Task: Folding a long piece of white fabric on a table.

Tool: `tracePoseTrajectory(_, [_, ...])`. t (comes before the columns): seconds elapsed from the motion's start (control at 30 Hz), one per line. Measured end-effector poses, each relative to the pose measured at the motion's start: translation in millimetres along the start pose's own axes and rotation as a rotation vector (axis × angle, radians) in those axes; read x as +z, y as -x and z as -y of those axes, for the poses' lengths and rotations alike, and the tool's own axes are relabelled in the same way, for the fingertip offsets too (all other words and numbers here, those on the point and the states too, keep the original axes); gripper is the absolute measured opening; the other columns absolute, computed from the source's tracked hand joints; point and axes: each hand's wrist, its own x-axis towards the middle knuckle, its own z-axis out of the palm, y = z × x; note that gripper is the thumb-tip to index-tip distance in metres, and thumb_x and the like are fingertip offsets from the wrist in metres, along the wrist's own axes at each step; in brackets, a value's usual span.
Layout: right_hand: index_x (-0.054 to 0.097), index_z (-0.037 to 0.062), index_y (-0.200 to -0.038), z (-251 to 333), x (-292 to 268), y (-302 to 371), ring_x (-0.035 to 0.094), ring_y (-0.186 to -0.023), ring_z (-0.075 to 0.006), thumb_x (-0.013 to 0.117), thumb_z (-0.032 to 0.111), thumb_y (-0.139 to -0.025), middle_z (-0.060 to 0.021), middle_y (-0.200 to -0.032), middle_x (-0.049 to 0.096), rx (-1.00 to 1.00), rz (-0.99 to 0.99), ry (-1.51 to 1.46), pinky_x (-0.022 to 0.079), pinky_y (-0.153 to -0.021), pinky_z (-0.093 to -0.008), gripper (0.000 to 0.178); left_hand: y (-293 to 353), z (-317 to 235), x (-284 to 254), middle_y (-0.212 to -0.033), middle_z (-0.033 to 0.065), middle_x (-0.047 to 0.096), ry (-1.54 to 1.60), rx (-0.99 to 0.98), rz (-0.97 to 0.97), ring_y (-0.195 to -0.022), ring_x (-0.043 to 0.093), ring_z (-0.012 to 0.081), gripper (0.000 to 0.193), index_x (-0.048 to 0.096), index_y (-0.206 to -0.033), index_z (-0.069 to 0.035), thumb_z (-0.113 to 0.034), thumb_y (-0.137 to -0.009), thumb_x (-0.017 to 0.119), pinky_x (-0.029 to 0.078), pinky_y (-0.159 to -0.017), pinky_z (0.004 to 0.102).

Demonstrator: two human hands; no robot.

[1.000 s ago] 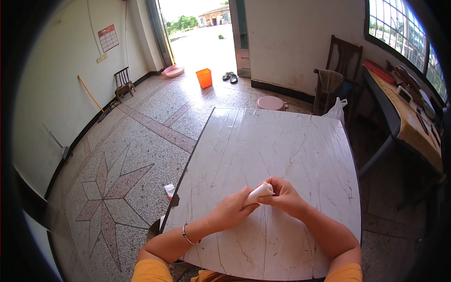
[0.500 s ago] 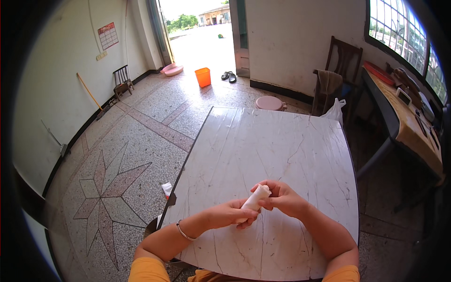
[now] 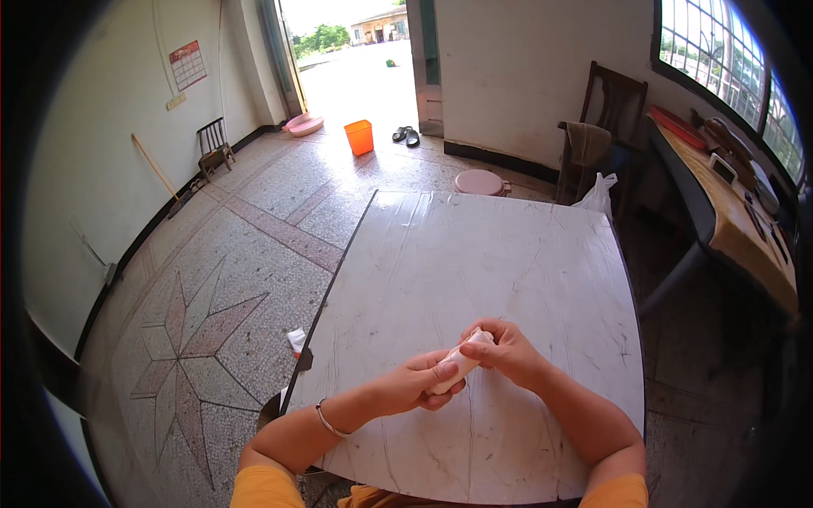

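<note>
Table (image 3: 500,254) with marbled top spread before the person, a wooden chair (image 3: 620,74) and orange bin (image 3: 359,138) standing beyond, as left hand (image 3: 428,381) and right hand (image 3: 508,352) grasped a white roll (image 3: 461,366) above its near half.

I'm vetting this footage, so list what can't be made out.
Head view, white roll: parts of its surface, covered by the left hand and right hand.
Head view, white plastic bag: lower part, behind the marble-patterned table.
Head view, wall calendar: print, too small.
Head view, yellow sleeves: upper parts, cut off by the lower edge.
</note>
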Motion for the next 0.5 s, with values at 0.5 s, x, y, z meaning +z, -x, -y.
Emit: tracePoseTrajectory(0.5, [0.066,0.0029,-0.101,-20.5,2.0,-9.6,0.057,-0.080,-0.0118,0.052,0.036,-0.104,-0.0033,-0.084,0.064,-0.152,0.033,0.342,0.047,-0.073,-0.0284,0.036,-1.8,5.1,9.2,-0.081,0.0005,0.055,-0.907,0.137,-0.434,-0.063,0.046,0.0065,0.041,0.052,-0.123,-0.002,-0.038,-0.103,0.054,0.039,-0.057,0.0203])
